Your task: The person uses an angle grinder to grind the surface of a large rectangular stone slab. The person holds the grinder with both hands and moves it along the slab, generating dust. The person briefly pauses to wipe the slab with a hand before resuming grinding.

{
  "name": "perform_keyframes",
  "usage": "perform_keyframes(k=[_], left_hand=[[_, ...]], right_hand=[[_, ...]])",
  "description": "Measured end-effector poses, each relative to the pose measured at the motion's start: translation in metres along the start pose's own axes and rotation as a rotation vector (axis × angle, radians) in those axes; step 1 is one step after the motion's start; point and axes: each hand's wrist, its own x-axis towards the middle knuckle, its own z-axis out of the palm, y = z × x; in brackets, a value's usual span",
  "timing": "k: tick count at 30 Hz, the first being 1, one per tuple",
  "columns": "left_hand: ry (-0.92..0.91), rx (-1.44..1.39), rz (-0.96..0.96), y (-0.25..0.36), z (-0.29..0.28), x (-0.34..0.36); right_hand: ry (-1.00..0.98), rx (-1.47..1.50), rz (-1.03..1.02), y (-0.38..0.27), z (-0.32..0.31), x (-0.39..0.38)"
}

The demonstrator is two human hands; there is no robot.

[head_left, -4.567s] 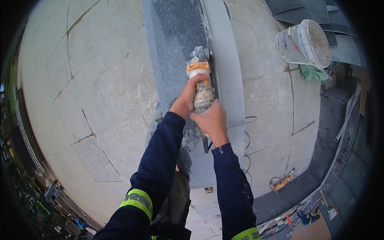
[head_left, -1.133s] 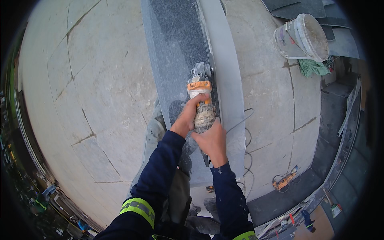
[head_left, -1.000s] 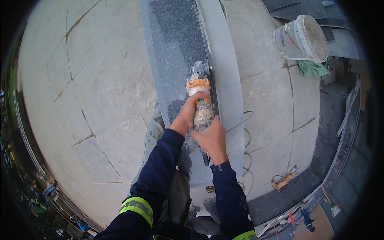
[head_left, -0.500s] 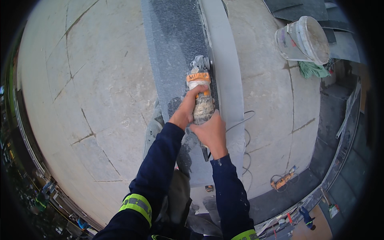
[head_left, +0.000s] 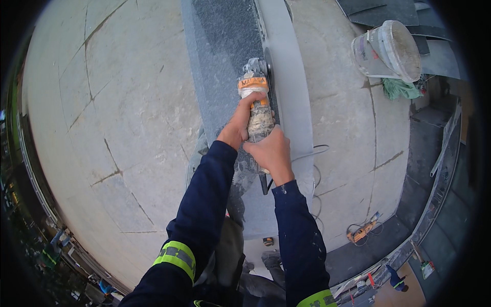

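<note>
Here, cracked floor (head_left: 138,123) flanks the slab (head_left: 222,61) under the grinder (head_left: 260,121).

Grinder (head_left: 261,120) is over the long slab (head_left: 225,61), lined up with its right edge, disc (head_left: 270,67) on the tool's right side. The left hand (head_left: 239,120) is ahead on the body, the right hand (head_left: 271,151) behind it. Another strip (head_left: 291,102) runs along the slab's right, floor (head_left: 133,153) on both sides. Farther right there's a bucket (head_left: 386,53) up front, a cloth bundle (head_left: 401,88) just beside it, and a 2nd power tool (head_left: 363,233) closer in.
</note>
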Motion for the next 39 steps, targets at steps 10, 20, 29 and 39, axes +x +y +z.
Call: perform_keyframes(k=[10,20,29,39], left_hand=[[0.024,-0.003,-0.013,-0.027,-0.005,-0.019],[0.007,-0.019,-0.032,-0.053,-0.016,-0.027],[0.008,-0.004,-0.005,-0.060,-0.019,-0.029],[0.021,-0.021,-0.077,-0.065,-0.016,-0.036]], right_hand=[[0.009,0.012,0.004,0.023,0.009,-0.023],[0.017,-0.003,0.025,0.040,0.012,-0.043],[0.031,0.015,0.021,0.044,0.013,-0.048],[0.023,0.004,0.037,0.046,0.011,-0.055]])
